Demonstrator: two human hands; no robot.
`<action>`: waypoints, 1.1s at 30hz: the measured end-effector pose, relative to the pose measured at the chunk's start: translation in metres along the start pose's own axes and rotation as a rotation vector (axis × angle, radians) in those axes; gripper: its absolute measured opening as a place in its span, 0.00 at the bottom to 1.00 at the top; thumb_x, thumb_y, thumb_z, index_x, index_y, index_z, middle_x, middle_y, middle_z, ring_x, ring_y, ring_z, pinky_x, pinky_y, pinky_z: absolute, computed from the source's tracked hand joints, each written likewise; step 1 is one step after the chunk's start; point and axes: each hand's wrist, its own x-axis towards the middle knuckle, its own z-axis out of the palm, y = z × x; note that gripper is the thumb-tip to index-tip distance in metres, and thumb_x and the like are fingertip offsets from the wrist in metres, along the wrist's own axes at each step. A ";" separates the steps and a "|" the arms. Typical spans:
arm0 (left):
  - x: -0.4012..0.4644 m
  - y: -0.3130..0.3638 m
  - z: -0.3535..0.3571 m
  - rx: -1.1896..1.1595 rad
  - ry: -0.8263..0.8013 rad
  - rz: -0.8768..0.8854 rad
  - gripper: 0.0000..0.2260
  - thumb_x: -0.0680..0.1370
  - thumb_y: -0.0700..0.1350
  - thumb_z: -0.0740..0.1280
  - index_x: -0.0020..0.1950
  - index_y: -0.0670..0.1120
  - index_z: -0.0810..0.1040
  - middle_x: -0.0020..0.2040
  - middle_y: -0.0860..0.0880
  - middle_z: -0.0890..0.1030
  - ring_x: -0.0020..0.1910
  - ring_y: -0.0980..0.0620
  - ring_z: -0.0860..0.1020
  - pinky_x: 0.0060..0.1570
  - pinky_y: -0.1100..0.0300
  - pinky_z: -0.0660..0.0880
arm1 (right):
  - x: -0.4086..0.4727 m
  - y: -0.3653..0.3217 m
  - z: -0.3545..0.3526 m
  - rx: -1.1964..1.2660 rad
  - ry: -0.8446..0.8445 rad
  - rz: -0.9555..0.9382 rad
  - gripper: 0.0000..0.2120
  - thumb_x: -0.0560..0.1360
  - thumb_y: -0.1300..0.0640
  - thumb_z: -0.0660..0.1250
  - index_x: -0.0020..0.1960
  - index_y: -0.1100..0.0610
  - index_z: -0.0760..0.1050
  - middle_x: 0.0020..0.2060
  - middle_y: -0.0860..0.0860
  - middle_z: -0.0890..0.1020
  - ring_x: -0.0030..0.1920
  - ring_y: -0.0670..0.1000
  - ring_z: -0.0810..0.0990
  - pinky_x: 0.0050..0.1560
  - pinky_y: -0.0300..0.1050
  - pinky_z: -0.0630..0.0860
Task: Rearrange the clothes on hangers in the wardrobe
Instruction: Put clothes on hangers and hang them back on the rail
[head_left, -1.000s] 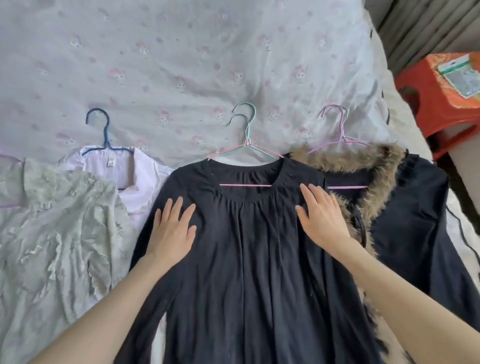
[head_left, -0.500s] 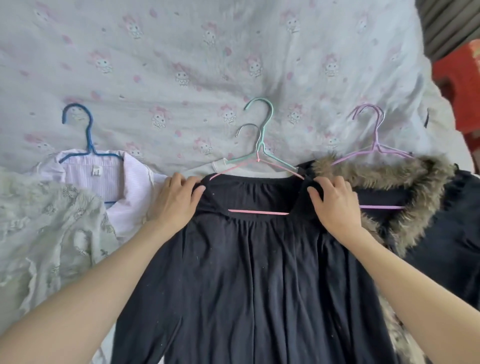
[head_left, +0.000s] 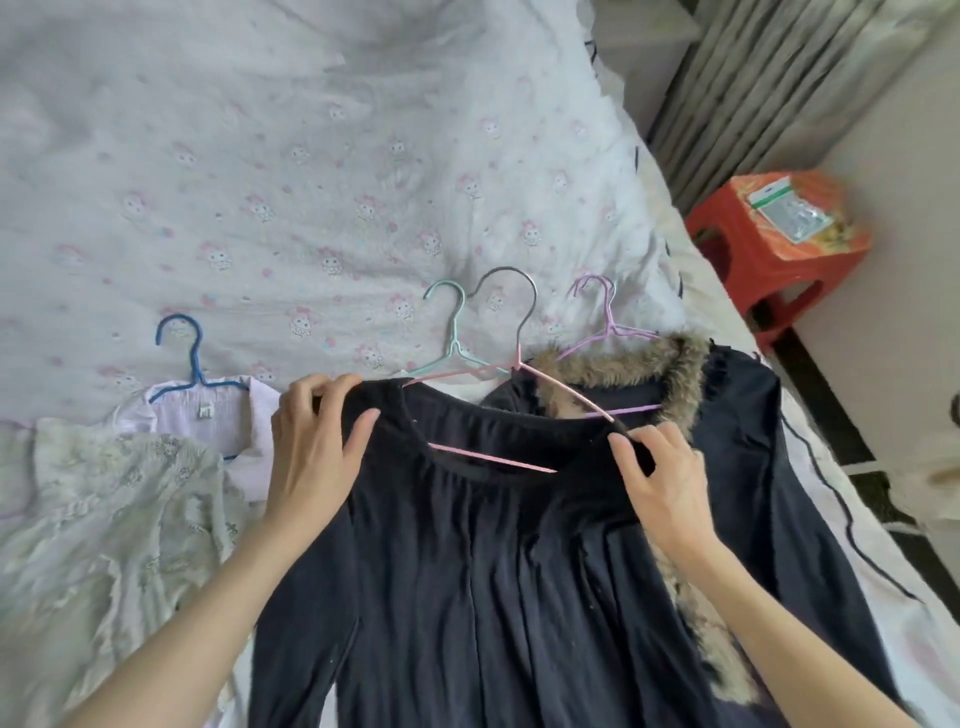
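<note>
A dark navy dress (head_left: 493, 561) hangs on a pink hanger (head_left: 488, 454) with a grey metal hook, lifted slightly off the bed. My left hand (head_left: 311, 452) grips its left shoulder and my right hand (head_left: 660, 473) pinches its right shoulder. Under it lies a white garment on a mint hanger (head_left: 452, 338). To the right sits a dark coat with a fur collar (head_left: 670, 369) on a lilac hanger (head_left: 602, 322). At left lie a pale pink shirt (head_left: 208, 415) on a blue hanger (head_left: 189, 353) and a lacy light-green garment (head_left: 114, 519).
All the clothes rest on a bed with a white cartoon-print sheet (head_left: 311, 182). A red plastic stool (head_left: 774, 249) with a packet on it stands on the floor to the right, beside a grey curtain (head_left: 769, 78).
My hands went from lying flat on the dress to gripping its shoulders. The dress and pink hanger have lifted and tilted, the hook swinging right of the mint hanger.
</note>
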 end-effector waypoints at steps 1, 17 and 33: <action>0.001 0.010 -0.010 -0.008 0.019 0.035 0.14 0.76 0.45 0.68 0.60 0.45 0.73 0.54 0.44 0.68 0.53 0.43 0.68 0.54 0.45 0.69 | -0.006 -0.002 -0.014 -0.008 0.016 -0.016 0.09 0.76 0.55 0.66 0.43 0.61 0.78 0.37 0.47 0.71 0.37 0.50 0.70 0.49 0.44 0.60; -0.073 0.229 -0.092 -0.434 -0.088 0.427 0.17 0.75 0.56 0.66 0.42 0.42 0.80 0.38 0.49 0.76 0.42 0.48 0.73 0.47 0.49 0.71 | -0.194 0.016 -0.268 -0.236 0.570 0.060 0.12 0.74 0.52 0.61 0.40 0.58 0.78 0.36 0.45 0.70 0.37 0.52 0.72 0.45 0.48 0.63; -0.321 0.533 -0.116 -0.706 -0.354 1.053 0.15 0.74 0.53 0.66 0.40 0.41 0.80 0.37 0.49 0.78 0.41 0.45 0.75 0.44 0.51 0.66 | -0.575 0.101 -0.452 -0.579 1.061 0.575 0.15 0.74 0.51 0.57 0.44 0.57 0.80 0.33 0.47 0.73 0.38 0.47 0.67 0.42 0.41 0.62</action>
